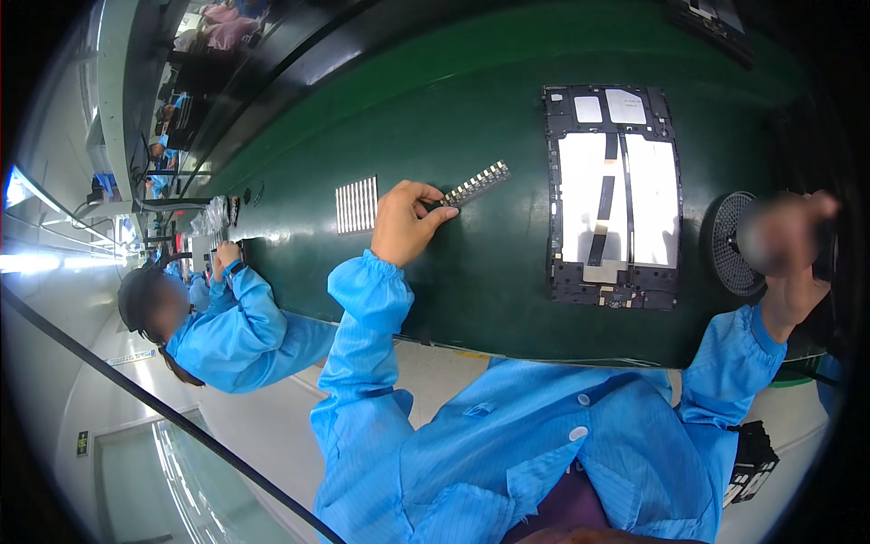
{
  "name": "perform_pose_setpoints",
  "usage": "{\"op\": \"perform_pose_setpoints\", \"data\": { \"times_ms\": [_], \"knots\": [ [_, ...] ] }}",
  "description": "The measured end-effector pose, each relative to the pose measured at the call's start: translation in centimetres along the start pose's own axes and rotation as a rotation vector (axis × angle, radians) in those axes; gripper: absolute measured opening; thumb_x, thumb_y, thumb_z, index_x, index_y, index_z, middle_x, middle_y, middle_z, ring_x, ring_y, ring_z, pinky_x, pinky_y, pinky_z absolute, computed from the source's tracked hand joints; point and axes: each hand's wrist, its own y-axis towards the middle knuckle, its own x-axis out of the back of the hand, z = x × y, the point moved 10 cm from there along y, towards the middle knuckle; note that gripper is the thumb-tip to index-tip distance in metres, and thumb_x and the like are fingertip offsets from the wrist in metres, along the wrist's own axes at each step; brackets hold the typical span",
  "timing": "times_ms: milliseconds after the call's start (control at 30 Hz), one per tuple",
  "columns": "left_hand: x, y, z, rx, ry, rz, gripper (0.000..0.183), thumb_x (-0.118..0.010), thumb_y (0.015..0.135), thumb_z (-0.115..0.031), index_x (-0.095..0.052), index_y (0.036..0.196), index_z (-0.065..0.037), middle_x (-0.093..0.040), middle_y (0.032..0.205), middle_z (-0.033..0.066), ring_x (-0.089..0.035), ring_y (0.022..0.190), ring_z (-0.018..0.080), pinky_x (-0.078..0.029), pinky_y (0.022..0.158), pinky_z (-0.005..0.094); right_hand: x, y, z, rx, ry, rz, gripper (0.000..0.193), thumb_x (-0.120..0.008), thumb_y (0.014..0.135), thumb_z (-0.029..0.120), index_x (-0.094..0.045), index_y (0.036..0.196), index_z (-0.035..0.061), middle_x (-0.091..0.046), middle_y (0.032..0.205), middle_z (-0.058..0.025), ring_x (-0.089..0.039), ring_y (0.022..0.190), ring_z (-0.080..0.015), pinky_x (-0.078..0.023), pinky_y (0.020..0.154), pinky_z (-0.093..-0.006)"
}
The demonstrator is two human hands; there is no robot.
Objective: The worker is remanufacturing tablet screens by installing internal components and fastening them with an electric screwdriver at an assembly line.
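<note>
My left hand [405, 220] pinches one end of a narrow dark strip [478, 184] lined with small silvery tabs, holding it over the green table. Left of that hand lies a small sheet of pale parallel strips [356, 205]. To the right, a flat black-framed tablet-like assembly [564, 288] rests on the table, with large silvery panels and dark ribbon cables down its middle. My right hand [787, 240] is at the far right, beside a round black gridded disc [728, 245]. Blur covers most of that hand, so its grip is unclear.
A co-worker in a blue smock [231, 335] sits at the left by the same green table [471, 304]. Clear plastic bags [213, 218] lie near the co-worker's hands. A dark device [716, 25] stands at the far right edge. Black boxes [752, 462] are below the table.
</note>
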Motion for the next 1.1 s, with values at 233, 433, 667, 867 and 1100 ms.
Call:
{"op": "perform_pose_setpoints", "data": {
  "times_ms": [233, 433, 667, 867, 1100],
  "knots": [
    [-2.6, 0.9, 2.9, 0.281, -0.692, 0.226, 0.02, -0.076, 0.068, -0.005, -0.063, 0.08, 0.004, -0.065, 0.073, 0.0074, -0.06, 0.063, 0.0103, -0.049, 0.057, 0.0227, -0.1, -0.1, 0.0, -0.013, -0.031, 0.003, 0.03, -0.057, 0.082, 0.011, -0.049, 0.11, 0.0036, -0.046, 0.062, -0.0028, -0.046, 0.053, -0.012, -0.041, 0.057, -0.0292],
    [-4.7, 1.3, 1.9, 0.373, -0.616, 0.446, 0.017, -0.075, 0.068, -0.002, -0.063, 0.077, 0.005, -0.064, 0.068, 0.0067, -0.06, 0.06, 0.0104, -0.047, 0.053, 0.0216, -0.2, -0.2, -0.5, -0.038, 0.053, 0.041, 0.03, -0.053, 0.084, 0.009, -0.048, 0.113, 0.0043, -0.044, 0.063, -0.0021, -0.046, 0.056, -0.0113, -0.04, 0.058, -0.0288],
    [-3.3, 1.6, 1.0, 0.192, -0.227, 0.23, 0.015, -0.075, 0.069, -0.004, -0.063, 0.074, 0.004, -0.063, 0.068, 0.0072, -0.058, 0.058, 0.0082, -0.045, 0.051, 0.0198, -1.1, 0.1, 0.4, -0.018, 0.08, 0.009, 0.03, -0.052, 0.082, 0.006, -0.048, 0.112, 0.0037, -0.045, 0.063, -0.0032, -0.044, 0.055, -0.0121, -0.04, 0.057, -0.0294],
    [-1.0, -0.5, -1.9, -0.136, -0.544, -0.1, 0.011, -0.072, 0.069, 0.0, -0.061, 0.071, 0.001, -0.064, 0.071, 0.0084, -0.059, 0.062, 0.0094, -0.049, 0.056, 0.0217, -0.7, 0.2, -0.3, -0.005, 0.01, -0.007, 0.031, -0.054, 0.081, 0.004, -0.049, 0.111, 0.004, -0.046, 0.065, -0.0038, -0.045, 0.054, -0.0121, -0.04, 0.055, -0.0301],
    [-6.4, -6.0, -10.4, -0.323, -0.433, 0.015, 0.01, -0.067, 0.066, 0.002, -0.061, 0.074, 0.0, -0.06, 0.074, 0.0123, -0.061, 0.061, 0.0251, -0.049, 0.054, 0.031, -1.5, 1.0, 0.0, -0.016, 0.008, -0.004, 0.034, -0.066, 0.075, 0.015, -0.054, 0.105, 0.0046, -0.054, 0.063, -0.0058, -0.055, 0.054, -0.0159, -0.047, 0.057, -0.0277]
  ]
}}
